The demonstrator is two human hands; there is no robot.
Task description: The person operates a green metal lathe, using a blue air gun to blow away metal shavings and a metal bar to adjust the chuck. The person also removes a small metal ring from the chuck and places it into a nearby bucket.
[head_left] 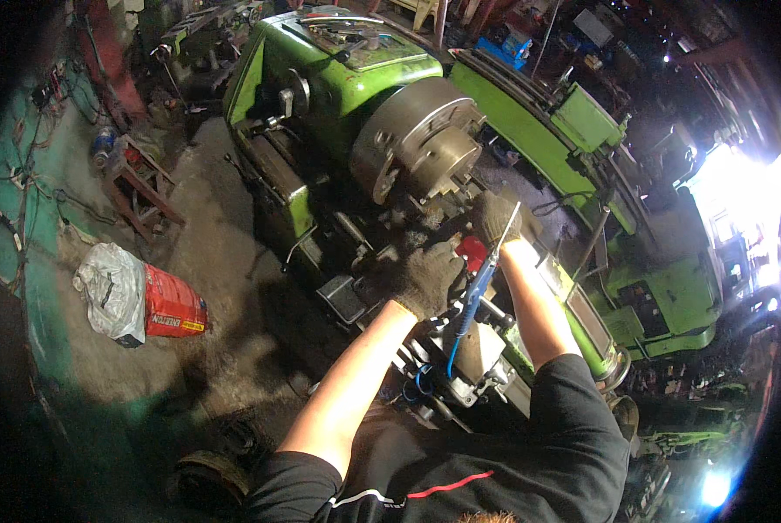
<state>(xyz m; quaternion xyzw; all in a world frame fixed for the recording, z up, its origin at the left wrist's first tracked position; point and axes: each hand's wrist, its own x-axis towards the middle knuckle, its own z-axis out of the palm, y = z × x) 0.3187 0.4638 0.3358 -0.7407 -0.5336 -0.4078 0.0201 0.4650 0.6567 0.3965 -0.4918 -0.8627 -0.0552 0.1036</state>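
Both hands wear dark, soiled work gloves and are close together over the carriage of a green lathe point(338, 83). My left hand point(427, 281) has its fingers curled in toward a red object point(471, 253) between the hands; what they grip is hidden. My right hand point(497, 218) is beyond it, near the chuck's front, its fingers mostly out of sight. A blue air blow gun point(471, 301) with a long thin metal nozzle lies across the carriage, nearer my body, its tip overlapping my right wrist. The big grey chuck point(390, 131) holds a round metal workpiece point(445, 161).
A red and white sack point(168, 301) stands on the floor at left, near a rusty metal stand point(142, 187). A grey tray-like plate point(342, 298) sits beside the carriage. Another green machine point(661, 296) stands at right. Blue hose point(424, 379) coils below the blow gun.
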